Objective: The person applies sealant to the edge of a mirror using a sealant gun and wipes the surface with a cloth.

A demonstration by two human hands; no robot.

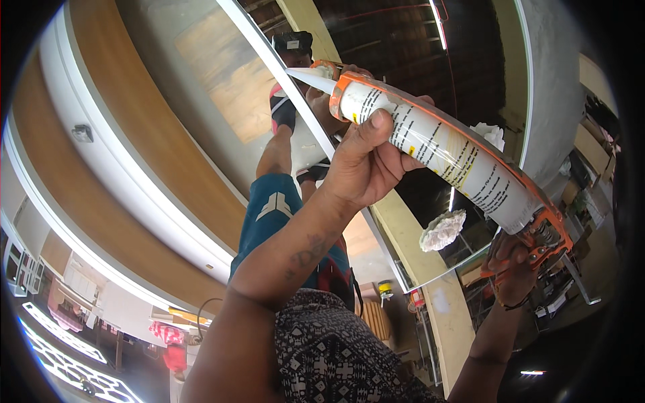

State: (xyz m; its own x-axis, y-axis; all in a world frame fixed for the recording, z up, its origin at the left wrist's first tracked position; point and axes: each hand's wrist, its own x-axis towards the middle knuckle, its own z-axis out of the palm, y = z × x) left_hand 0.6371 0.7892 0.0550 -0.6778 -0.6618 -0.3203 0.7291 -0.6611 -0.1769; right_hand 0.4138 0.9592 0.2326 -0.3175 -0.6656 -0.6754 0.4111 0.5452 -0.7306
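Note:
Both my hands hold an orange caulking gun [556, 225] loaded with a white printed sealant cartridge [437, 151]. My left hand [369, 158] is wrapped round the front half of the cartridge, its thumb on the near side. Lower right, my right hand [514, 269] grips the gun's handle and trigger; its fingers are partly hidden by the metal. The pale pointed nozzle [312, 79] aims up and left and overlaps the white edge [269, 57] of a reflective panel; contact cannot be judged. One white crusty lump [443, 230] shows below the cartridge and another [489, 134] behind it.
Wide tan panels [127, 87] with white bands curve down the left side. A cream strip [440, 316] runs below the reflective panel. Near the bottom centre stands a yellow-topped container [384, 289]. A red-and-white cloth [166, 332] hangs at lower left. Clutter lines the far right.

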